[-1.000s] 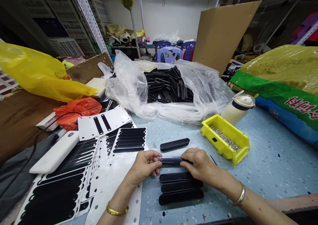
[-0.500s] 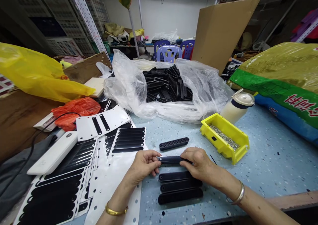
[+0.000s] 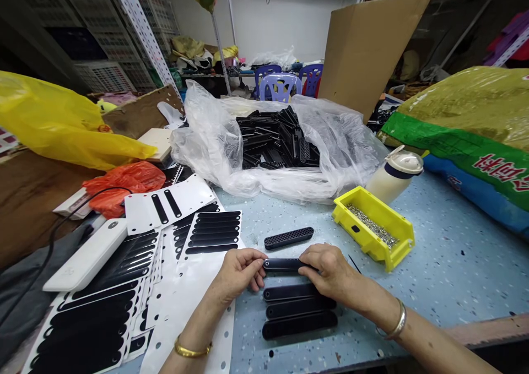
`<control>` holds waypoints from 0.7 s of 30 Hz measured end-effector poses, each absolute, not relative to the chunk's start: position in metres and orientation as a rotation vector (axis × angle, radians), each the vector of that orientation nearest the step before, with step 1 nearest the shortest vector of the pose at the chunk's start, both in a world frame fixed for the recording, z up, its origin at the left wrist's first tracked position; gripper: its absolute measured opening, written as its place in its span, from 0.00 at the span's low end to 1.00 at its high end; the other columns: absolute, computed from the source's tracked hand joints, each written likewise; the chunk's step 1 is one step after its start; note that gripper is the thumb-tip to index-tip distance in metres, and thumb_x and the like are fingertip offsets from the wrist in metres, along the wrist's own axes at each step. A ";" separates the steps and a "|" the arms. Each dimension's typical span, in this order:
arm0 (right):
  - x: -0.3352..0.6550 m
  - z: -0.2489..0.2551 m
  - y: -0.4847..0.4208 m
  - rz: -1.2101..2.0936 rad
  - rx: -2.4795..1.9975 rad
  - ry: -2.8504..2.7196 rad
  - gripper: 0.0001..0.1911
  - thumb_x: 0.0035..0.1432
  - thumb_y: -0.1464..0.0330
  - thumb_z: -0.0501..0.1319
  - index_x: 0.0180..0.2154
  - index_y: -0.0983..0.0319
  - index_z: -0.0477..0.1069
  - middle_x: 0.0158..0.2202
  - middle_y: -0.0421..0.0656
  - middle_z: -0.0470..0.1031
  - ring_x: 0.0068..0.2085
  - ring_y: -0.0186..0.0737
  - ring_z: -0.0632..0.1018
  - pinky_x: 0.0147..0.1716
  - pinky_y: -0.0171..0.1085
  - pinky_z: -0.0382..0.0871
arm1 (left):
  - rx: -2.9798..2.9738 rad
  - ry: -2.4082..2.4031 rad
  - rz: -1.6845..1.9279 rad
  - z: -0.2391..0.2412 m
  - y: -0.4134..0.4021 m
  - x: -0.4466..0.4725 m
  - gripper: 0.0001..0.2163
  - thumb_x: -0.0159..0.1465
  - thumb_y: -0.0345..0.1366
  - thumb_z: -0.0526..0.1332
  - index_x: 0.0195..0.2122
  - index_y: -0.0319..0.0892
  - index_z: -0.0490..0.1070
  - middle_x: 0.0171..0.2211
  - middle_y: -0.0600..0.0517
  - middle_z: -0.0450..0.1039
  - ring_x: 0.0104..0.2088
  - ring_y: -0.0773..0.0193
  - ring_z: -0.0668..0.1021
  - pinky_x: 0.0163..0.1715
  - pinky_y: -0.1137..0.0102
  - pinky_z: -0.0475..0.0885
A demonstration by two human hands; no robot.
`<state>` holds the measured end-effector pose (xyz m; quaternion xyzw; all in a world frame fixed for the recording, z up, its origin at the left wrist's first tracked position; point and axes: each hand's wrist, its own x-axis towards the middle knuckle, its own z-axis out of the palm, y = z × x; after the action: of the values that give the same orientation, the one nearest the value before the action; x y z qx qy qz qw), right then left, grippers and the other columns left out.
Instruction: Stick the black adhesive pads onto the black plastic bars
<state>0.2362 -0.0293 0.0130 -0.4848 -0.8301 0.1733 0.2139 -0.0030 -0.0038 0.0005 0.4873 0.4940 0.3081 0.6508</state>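
Between my two hands lies a slim black plastic bar (image 3: pixel 283 265) with rounded ends and a small hole showing at its left end. My left hand (image 3: pixel 239 272) is closed, its thumb and fingertips pinched at that left end. Fingers of my right hand (image 3: pixel 330 269) grip the other end and cover it. Just beyond is another black bar (image 3: pixel 289 238), its honeycomb-patterned side facing up. Nearer to me, several smooth black bars (image 3: pixel 300 309) lie side by side on the speckled blue table (image 3: pixel 446 264), the closest partly under my right hand.
A yellow bin (image 3: pixel 345 214) of small metal pieces stands right, beside a cream bottle (image 3: pixel 392 175). Behind, a clear plastic bag (image 3: pixel 210 148) holds many black bars. Sheets of black stickers (image 3: pixel 212 231) and a white device (image 3: pixel 88 255) lie left. A large sack (image 3: pixel 467 115) is far right.
The fingertips of my left hand have shifted slightly at the bar's left end. My right hand keeps its grip, and the view has moved a little.
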 end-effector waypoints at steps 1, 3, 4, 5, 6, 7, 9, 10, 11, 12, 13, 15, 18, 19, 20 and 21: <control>0.236 0.013 -0.029 0.483 -1.344 -2.302 0.03 0.53 0.75 0.66 0.31 0.62 0.78 0.29 0.44 0.79 0.31 0.41 0.77 0.34 0.37 0.69 | 1.104 1.127 0.700 0.001 -0.004 -0.003 0.16 0.51 0.44 0.70 0.32 0.35 0.76 0.17 0.52 0.74 0.15 0.66 0.77 0.13 0.76 0.71; 0.236 0.013 -0.029 0.488 -1.342 -2.297 0.03 0.53 0.75 0.66 0.31 0.62 0.78 0.29 0.44 0.79 0.32 0.41 0.78 0.35 0.37 0.70 | 1.100 1.137 0.700 0.001 -0.004 -0.002 0.17 0.50 0.45 0.70 0.32 0.35 0.76 0.17 0.52 0.74 0.15 0.66 0.77 0.13 0.77 0.70; 0.237 0.012 -0.029 0.489 -1.339 -2.293 0.03 0.53 0.75 0.67 0.31 0.62 0.78 0.30 0.44 0.80 0.32 0.41 0.78 0.36 0.37 0.70 | 1.098 1.142 0.702 0.001 -0.004 -0.002 0.17 0.50 0.45 0.70 0.32 0.34 0.75 0.17 0.52 0.74 0.15 0.67 0.77 0.12 0.77 0.70; 0.237 0.012 -0.029 0.489 -1.337 -2.289 0.04 0.53 0.75 0.67 0.32 0.62 0.78 0.30 0.45 0.80 0.33 0.42 0.78 0.36 0.37 0.70 | 1.097 1.147 0.704 0.000 -0.004 -0.001 0.17 0.50 0.45 0.70 0.32 0.34 0.75 0.17 0.53 0.74 0.15 0.67 0.76 0.12 0.77 0.70; 0.237 0.012 -0.029 0.487 -1.337 -2.285 0.04 0.53 0.75 0.67 0.32 0.62 0.78 0.30 0.45 0.80 0.33 0.42 0.78 0.36 0.37 0.70 | 1.097 1.152 0.707 0.000 -0.004 -0.001 0.18 0.50 0.46 0.70 0.32 0.34 0.75 0.17 0.53 0.74 0.15 0.68 0.76 0.12 0.77 0.70; 0.237 0.012 -0.029 0.485 -1.337 -2.281 0.04 0.53 0.75 0.67 0.32 0.63 0.79 0.30 0.45 0.80 0.33 0.42 0.79 0.36 0.37 0.71 | 1.097 1.155 0.710 -0.001 -0.004 -0.001 0.18 0.50 0.46 0.70 0.32 0.34 0.75 0.17 0.53 0.74 0.15 0.68 0.76 0.12 0.78 0.70; 0.237 0.012 -0.029 0.484 -1.337 -2.273 0.04 0.52 0.76 0.67 0.32 0.63 0.79 0.31 0.45 0.80 0.33 0.42 0.79 0.36 0.37 0.71 | 1.096 1.160 0.712 -0.001 -0.004 0.000 0.18 0.49 0.46 0.71 0.32 0.34 0.75 0.17 0.53 0.74 0.15 0.68 0.76 0.12 0.78 0.70; 0.237 0.013 -0.029 0.485 -1.336 -2.271 0.04 0.52 0.76 0.67 0.32 0.63 0.79 0.31 0.45 0.80 0.33 0.42 0.79 0.36 0.37 0.71 | 1.094 1.163 0.714 -0.001 -0.005 0.000 0.19 0.49 0.46 0.71 0.32 0.34 0.75 0.17 0.53 0.74 0.15 0.68 0.76 0.12 0.78 0.70; 0.237 0.013 -0.029 0.487 -1.333 -2.271 0.04 0.52 0.76 0.67 0.32 0.63 0.79 0.31 0.45 0.80 0.33 0.42 0.79 0.36 0.37 0.71 | 1.093 1.166 0.715 -0.001 -0.005 0.000 0.19 0.49 0.47 0.71 0.32 0.34 0.75 0.16 0.53 0.73 0.15 0.68 0.76 0.12 0.78 0.70; 0.237 0.013 -0.029 0.490 -1.328 -2.272 0.04 0.53 0.76 0.67 0.32 0.63 0.79 0.30 0.45 0.80 0.33 0.42 0.79 0.36 0.37 0.71 | 1.091 1.172 0.717 -0.001 -0.005 0.000 0.19 0.49 0.47 0.70 0.31 0.34 0.75 0.16 0.53 0.73 0.14 0.68 0.76 0.12 0.78 0.69; 0.237 0.013 -0.030 0.492 -1.323 -2.274 0.04 0.53 0.76 0.67 0.32 0.63 0.79 0.30 0.45 0.80 0.33 0.42 0.79 0.36 0.37 0.71 | 1.092 1.177 0.718 -0.001 -0.005 0.000 0.19 0.49 0.47 0.70 0.31 0.35 0.75 0.16 0.53 0.73 0.14 0.68 0.76 0.12 0.78 0.69; 0.237 0.013 -0.030 0.494 -1.319 -2.277 0.04 0.53 0.76 0.67 0.32 0.63 0.79 0.30 0.45 0.80 0.32 0.41 0.78 0.35 0.37 0.70 | 1.099 1.185 0.719 -0.001 -0.005 0.001 0.18 0.49 0.47 0.70 0.30 0.35 0.75 0.16 0.53 0.73 0.15 0.68 0.76 0.12 0.78 0.69; 0.238 0.012 -0.030 0.495 -1.313 -2.277 0.03 0.53 0.76 0.68 0.32 0.63 0.79 0.29 0.45 0.79 0.32 0.41 0.78 0.35 0.37 0.70 | 1.109 1.186 0.713 -0.002 -0.004 0.001 0.18 0.50 0.47 0.70 0.30 0.35 0.75 0.16 0.53 0.73 0.15 0.69 0.76 0.12 0.79 0.69; 0.238 0.012 -0.030 0.495 -1.311 -2.275 0.04 0.53 0.76 0.68 0.32 0.63 0.78 0.30 0.45 0.79 0.32 0.41 0.78 0.35 0.37 0.70 | 1.109 1.187 0.712 -0.002 -0.004 0.001 0.18 0.49 0.47 0.70 0.30 0.35 0.75 0.16 0.53 0.73 0.15 0.69 0.76 0.12 0.79 0.69; 0.238 0.011 -0.030 0.495 -1.306 -2.273 0.04 0.53 0.76 0.68 0.32 0.63 0.78 0.30 0.45 0.79 0.33 0.42 0.78 0.35 0.37 0.70 | 1.108 1.189 0.711 -0.002 -0.004 0.001 0.18 0.49 0.47 0.70 0.30 0.35 0.75 0.16 0.54 0.73 0.15 0.68 0.76 0.12 0.79 0.69; 0.238 0.010 -0.030 0.494 -1.301 -2.272 0.04 0.53 0.76 0.68 0.32 0.63 0.78 0.30 0.45 0.80 0.33 0.42 0.78 0.35 0.37 0.70 | 1.105 1.191 0.712 -0.002 -0.004 0.001 0.18 0.49 0.47 0.70 0.30 0.35 0.75 0.16 0.54 0.73 0.14 0.68 0.76 0.12 0.78 0.69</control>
<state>0.2385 -0.0302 0.0104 -0.4746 -0.8285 0.1801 0.2365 0.0015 -0.0038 -0.0022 0.4829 0.5206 0.3111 0.6317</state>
